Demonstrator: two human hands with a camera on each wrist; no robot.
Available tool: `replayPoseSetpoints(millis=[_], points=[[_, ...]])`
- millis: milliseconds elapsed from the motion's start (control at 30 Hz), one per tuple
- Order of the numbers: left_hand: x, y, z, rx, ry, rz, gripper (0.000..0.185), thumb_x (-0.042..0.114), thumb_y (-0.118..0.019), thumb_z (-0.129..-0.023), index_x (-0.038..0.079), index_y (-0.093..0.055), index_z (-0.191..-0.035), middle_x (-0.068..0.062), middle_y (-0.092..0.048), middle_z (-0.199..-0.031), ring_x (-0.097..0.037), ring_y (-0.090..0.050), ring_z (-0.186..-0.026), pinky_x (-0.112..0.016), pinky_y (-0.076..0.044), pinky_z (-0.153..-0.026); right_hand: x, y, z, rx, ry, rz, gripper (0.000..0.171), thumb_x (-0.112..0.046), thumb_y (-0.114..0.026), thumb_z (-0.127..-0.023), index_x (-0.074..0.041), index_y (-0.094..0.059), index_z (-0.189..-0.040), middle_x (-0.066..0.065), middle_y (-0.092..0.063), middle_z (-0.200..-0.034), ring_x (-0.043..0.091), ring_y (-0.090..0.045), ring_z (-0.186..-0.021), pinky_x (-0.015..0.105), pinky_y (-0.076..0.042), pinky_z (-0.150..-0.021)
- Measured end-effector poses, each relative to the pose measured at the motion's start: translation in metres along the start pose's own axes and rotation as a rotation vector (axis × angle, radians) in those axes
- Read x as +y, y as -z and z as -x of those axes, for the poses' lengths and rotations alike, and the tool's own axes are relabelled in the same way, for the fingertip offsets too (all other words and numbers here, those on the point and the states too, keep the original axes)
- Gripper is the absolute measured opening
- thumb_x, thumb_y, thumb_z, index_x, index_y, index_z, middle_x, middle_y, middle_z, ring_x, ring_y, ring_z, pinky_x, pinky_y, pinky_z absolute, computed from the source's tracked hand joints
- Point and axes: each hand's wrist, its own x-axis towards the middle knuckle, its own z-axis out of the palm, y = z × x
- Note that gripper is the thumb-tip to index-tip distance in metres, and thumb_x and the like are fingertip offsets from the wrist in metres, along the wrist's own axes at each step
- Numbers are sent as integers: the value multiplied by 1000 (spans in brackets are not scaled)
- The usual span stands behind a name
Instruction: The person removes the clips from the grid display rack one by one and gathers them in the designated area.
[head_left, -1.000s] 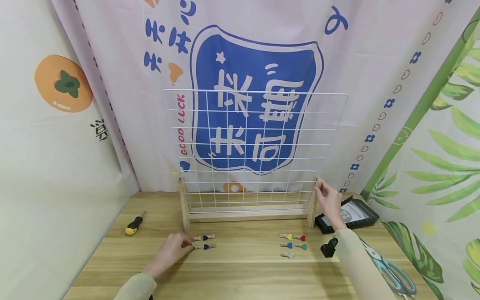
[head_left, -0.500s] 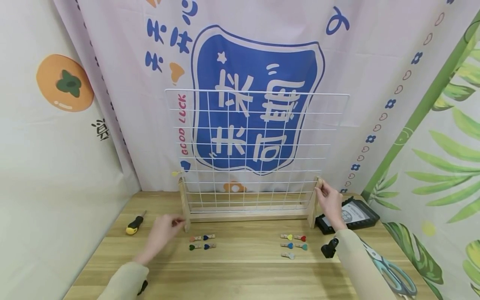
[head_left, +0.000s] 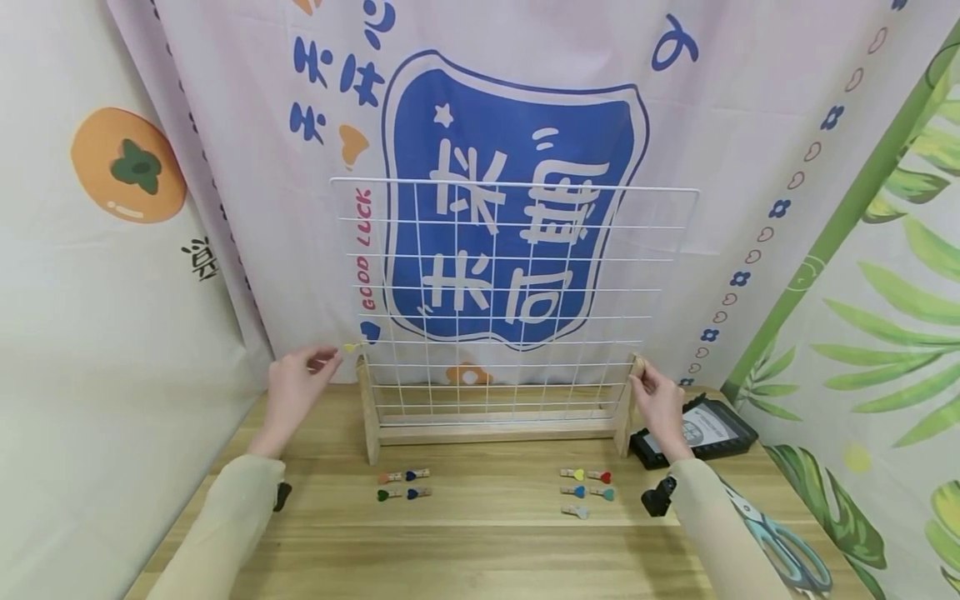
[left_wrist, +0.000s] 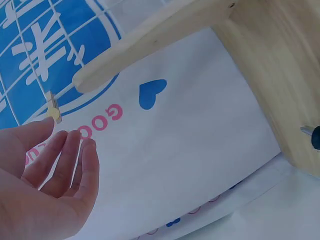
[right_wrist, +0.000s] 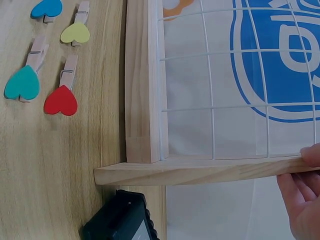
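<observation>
A white wire grid (head_left: 517,292) stands upright in a wooden stand (head_left: 495,432) at the back of the table. A small yellow clip (head_left: 350,347) (left_wrist: 52,112) sits on the grid's left edge. My left hand (head_left: 300,379) (left_wrist: 55,170) is raised just left of that clip, fingers relaxed and holding nothing. My right hand (head_left: 654,400) (right_wrist: 306,192) grips the top of the stand's right post (head_left: 636,364) (right_wrist: 200,172). Heart-headed wooden clips lie in front of the stand, a left group (head_left: 405,485) and a right group (head_left: 587,487) (right_wrist: 61,100).
A black device (head_left: 693,429) (right_wrist: 120,220) lies right of the stand, and scissors (head_left: 787,550) lie near the table's right front corner. A printed curtain (head_left: 225,167) hangs close behind the grid. My left forearm (head_left: 225,517) covers the table's left part.
My left hand left the clips on the table and rose up and left to the yellow clip on the grid's edge. My right hand stayed on the post.
</observation>
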Motion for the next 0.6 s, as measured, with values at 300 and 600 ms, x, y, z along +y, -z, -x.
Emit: replayPoseSetpoints(millis=[300,600], points=[[4,-7,-15,-20,-2,19,18,7,-69,-91,-7,-73,-102,-25,-75,-91,-38,-72,-77,-47,-58,-73,2,0,1,-4,-7,4,32,-7,-60,-98,1,-63,-128,28,-67,-121,41,-66,-113,48,-56,-91],[4,-8,-18,-30,43,3,17,11,-69,-93,-4,-74,-97,-23,-75,-88,-35,-70,-75,-29,-48,-65,2,0,0,1,0,8,34,-7,-60,-98,1,-62,-130,28,-67,-122,41,-66,-113,48,-56,-92]])
